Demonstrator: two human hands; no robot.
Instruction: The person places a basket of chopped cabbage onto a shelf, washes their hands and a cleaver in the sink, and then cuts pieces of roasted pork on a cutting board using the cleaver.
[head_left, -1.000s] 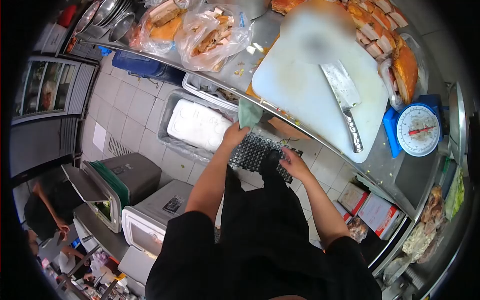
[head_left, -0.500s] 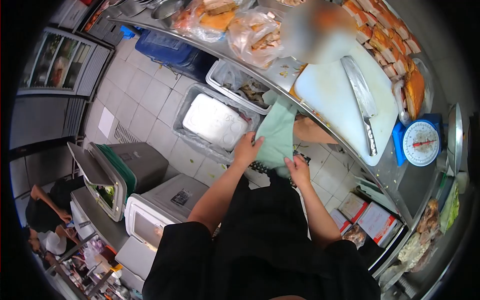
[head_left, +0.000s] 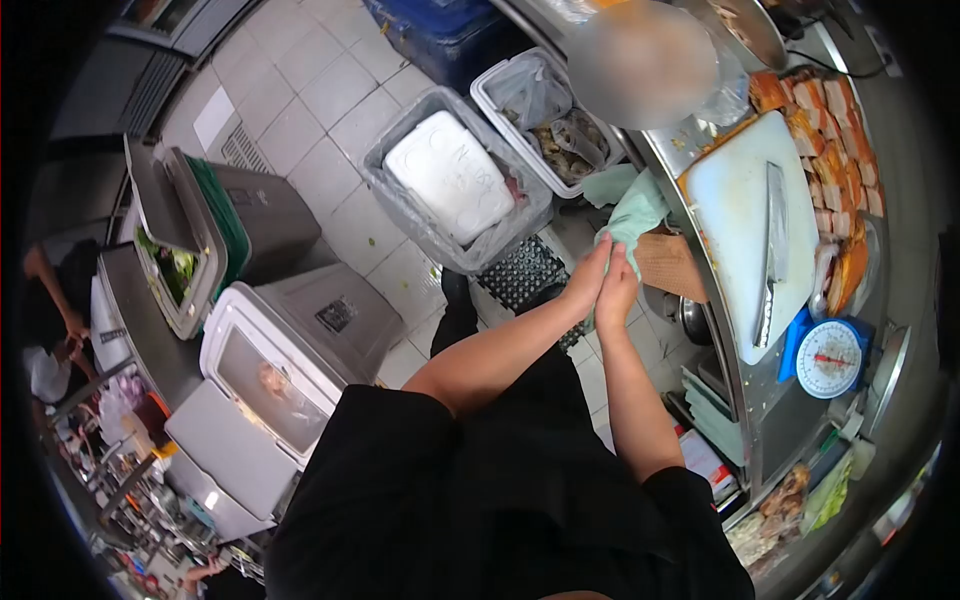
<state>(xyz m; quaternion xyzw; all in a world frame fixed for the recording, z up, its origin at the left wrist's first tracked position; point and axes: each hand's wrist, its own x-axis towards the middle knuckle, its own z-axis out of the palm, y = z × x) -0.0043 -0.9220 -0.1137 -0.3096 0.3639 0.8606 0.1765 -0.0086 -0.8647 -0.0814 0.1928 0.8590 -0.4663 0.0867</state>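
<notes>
A light green cloth (head_left: 637,213) is bunched up beside the counter's front edge, with its upper part lying by the white tub. My left hand (head_left: 588,279) and my right hand (head_left: 618,289) are pressed together around its lower end, fingers closed. A narrow tail of the cloth shows below the hands. Part of the cloth between my palms is hidden.
On the counter, a cleaver-like knife (head_left: 776,230) rests on a white cutting board (head_left: 740,200), near stacked meat pieces (head_left: 835,150) and a blue scale (head_left: 828,358). A lined grey bin (head_left: 400,200) and a white tub (head_left: 500,95) stand on the floor. Lidded bins (head_left: 270,215) are at left.
My hands have come together and moved toward the counter, gathering the spread cloth into a bunch. The view has turned, so the bins and counter appear shifted.
</notes>
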